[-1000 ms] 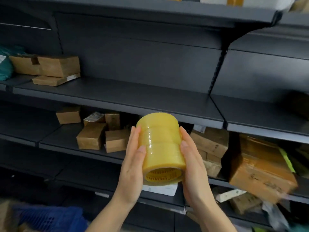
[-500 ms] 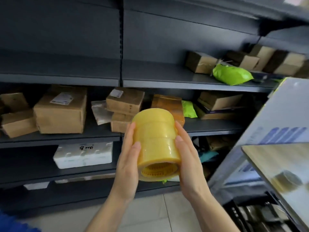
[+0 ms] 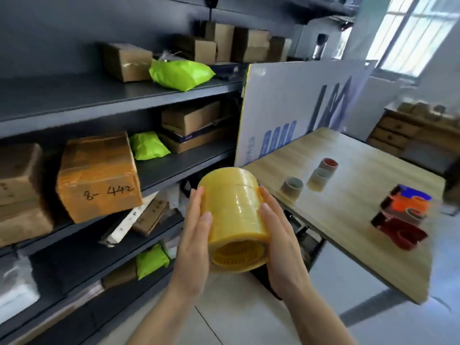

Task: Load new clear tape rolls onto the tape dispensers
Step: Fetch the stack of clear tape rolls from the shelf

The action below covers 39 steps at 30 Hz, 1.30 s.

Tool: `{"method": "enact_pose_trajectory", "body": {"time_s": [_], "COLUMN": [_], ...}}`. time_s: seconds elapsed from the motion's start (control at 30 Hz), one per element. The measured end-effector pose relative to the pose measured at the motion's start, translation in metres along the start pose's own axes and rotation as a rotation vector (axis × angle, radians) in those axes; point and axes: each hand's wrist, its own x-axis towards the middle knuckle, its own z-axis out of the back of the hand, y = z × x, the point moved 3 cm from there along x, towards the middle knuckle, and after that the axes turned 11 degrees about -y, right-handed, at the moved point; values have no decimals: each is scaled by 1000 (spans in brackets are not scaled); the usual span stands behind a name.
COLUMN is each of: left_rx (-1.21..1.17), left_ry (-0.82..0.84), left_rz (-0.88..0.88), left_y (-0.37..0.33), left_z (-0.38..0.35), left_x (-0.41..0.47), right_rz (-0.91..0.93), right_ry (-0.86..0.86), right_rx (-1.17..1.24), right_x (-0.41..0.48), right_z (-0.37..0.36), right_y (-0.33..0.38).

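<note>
Tape stack (image 3: pixel 234 210): held tilted in mid-air, near table (image 3: pixel 348 215) corner.
Left hand (image 3: pixel 193 235): flat, pressing its side.
Right hand (image 3: pixel 281 235): flat, pressing opposite side.
Risk: rolls may slip apart and fall, since only palm pressure holds them.

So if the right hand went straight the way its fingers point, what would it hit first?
The right hand would probably meet the white board beside the wooden table; depth is unclear.
</note>
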Motion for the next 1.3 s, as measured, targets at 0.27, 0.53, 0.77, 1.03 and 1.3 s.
{"method": "enact_pose_trajectory", "body": {"time_s": [0.27,0.53,0.77,1.03,1.3], "left_rx": [21,-76,-91,-72,-90], "left_ry": [204,295,449,565,564], "left_rz": [69,184,271,300,360], "left_y": [26,67,97,125,174], "left_z": [-130,-301,-442,-581,-710], "left_x": [-7,-42,-74,-83,-74], "right_rz": [-29,-6,-26,-23,-57], "right_ry": [-267,-398,-544,-660,-667], "right_rx": [97,58,64,116,64], "right_x": [31,66,89,136,208], "right_z": [125,294,430,554,670], "right_y": [-5,2,8,8,4]}}
